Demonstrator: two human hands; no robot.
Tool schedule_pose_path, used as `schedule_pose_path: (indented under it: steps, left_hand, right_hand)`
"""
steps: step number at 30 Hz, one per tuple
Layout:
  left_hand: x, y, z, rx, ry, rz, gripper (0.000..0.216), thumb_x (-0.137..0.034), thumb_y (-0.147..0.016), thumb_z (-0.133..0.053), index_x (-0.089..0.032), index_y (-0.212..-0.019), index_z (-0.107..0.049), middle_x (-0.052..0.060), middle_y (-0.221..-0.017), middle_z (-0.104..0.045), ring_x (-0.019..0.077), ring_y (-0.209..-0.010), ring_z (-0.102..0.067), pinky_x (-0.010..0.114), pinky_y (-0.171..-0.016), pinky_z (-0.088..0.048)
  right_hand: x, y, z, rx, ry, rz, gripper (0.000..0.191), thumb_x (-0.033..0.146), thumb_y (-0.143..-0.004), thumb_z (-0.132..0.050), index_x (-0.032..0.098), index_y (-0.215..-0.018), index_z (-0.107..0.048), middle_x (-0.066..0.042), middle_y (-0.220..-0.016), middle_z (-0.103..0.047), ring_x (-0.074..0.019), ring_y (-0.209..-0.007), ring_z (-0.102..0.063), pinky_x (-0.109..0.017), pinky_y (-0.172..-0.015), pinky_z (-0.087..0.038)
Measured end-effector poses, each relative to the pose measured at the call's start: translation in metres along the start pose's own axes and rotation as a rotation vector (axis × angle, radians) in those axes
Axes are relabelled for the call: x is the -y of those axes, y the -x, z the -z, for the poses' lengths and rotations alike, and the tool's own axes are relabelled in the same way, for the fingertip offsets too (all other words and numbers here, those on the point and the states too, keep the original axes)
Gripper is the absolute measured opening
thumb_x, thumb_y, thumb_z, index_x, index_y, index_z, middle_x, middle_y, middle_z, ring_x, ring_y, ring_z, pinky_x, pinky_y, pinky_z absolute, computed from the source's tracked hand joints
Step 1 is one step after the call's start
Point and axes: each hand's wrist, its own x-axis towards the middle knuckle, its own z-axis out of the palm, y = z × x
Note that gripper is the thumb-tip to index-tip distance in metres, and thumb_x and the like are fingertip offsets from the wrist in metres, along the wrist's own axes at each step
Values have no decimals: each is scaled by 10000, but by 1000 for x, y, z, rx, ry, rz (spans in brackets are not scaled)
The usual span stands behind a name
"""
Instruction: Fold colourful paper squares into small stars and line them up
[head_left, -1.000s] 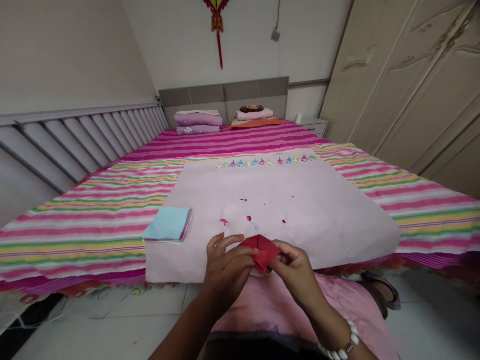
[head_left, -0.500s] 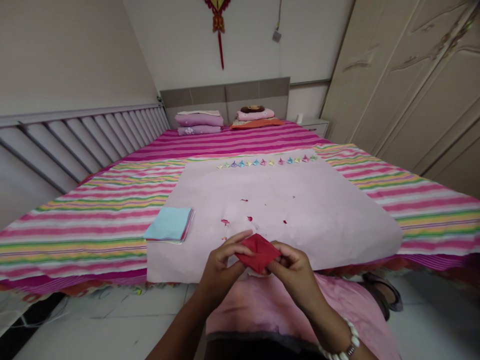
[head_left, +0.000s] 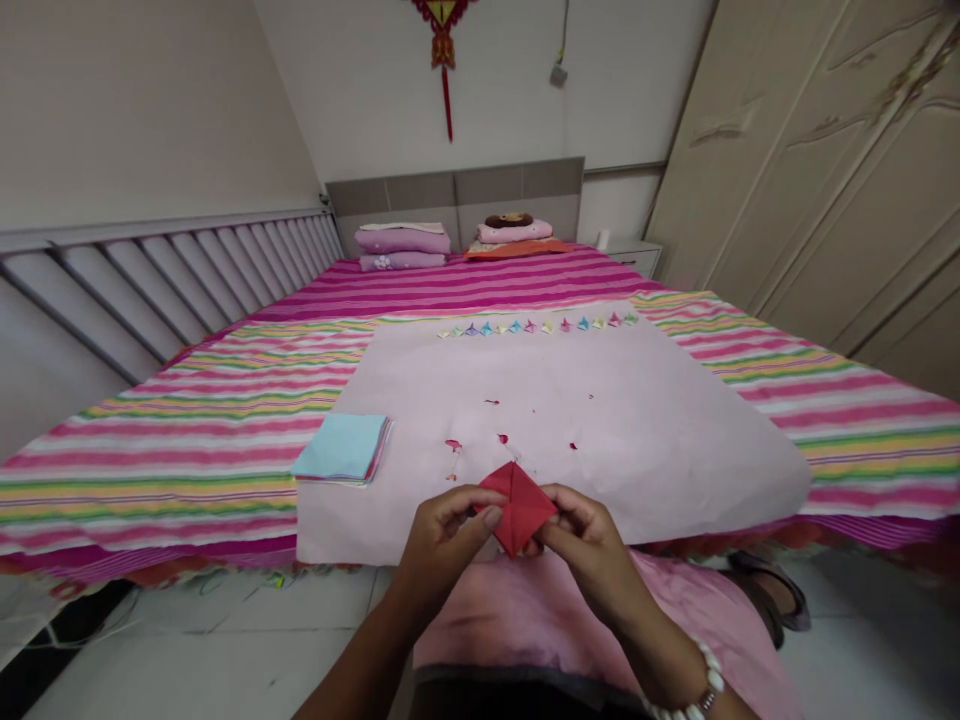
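A small folded red paper (head_left: 516,505), diamond-shaped, is held above the near edge of the bed. My left hand (head_left: 442,548) pinches its left corner with thumb and fingers closed. My right hand (head_left: 589,550), with a white bead bracelet at the wrist, pinches its right side. Both hands hover over my pink-clad lap, just in front of a large pale pink sheet (head_left: 600,420) spread on the bed.
A stack of coloured square papers (head_left: 341,450), light blue on top, lies on the sheet's left edge. A row of several small folded paper shapes (head_left: 536,325) lines the sheet's far edge. Small red scraps (head_left: 499,438) dot the sheet. Striped bedspread (head_left: 187,420), wardrobe (head_left: 825,170) at right.
The red paper has turned in my fingers and now shows as a flat diamond with a centre crease. Both hands have stayed in about the same place.
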Motion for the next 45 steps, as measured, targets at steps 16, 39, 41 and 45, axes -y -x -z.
schedule_pose_path:
  steps: [16, 39, 41, 45]
  left_hand:
    - [8, -5, -20, -94, 234, 134, 714, -159, -619, -760, -189, -1270, -467, 35, -962, -628, 156, -791, -662, 280, -732, -538]
    - [11, -6, -10, -36, 94, -31, 258, -169, -758, -673, -216, -897, -461, -27, -794, -596, 110, -709, -573, 236, -676, -466]
    - [7, -6, -6, -22, -32, -102, 166, -155, -772, -646, -207, -857, -513, -11, -811, -601, 120, -730, -571, 243, -689, -462]
    - [3, -6, -4, 78, -194, -183, 75, -132, -796, -600, -187, -768, -643, 25, -820, -652, 151, -771, -587, 272, -730, -467]
  right_hand:
    - [-1, -9, -3, -65, -64, -118, 257, 373, -627, -808, 145, -691, -708, -12, -623, -672, -135, -560, -552, -257, -580, -428]
    - [0, -7, 1, -140, -43, -6, 481, 308, -638, -812, 179, -1071, -646, -5, -730, -681, -183, -706, -637, -313, -684, -503]
    - [-1, -6, 3, -184, 3, 47, 670, 292, -658, -803, 193, -1260, -528, 14, -711, -670, -170, -674, -631, -314, -672, -505]
    - [-4, -4, 5, -231, 140, 195, 545, 263, -720, -757, 236, -1234, -578, -9, -779, -697, -164, -712, -631, -315, -704, -503]
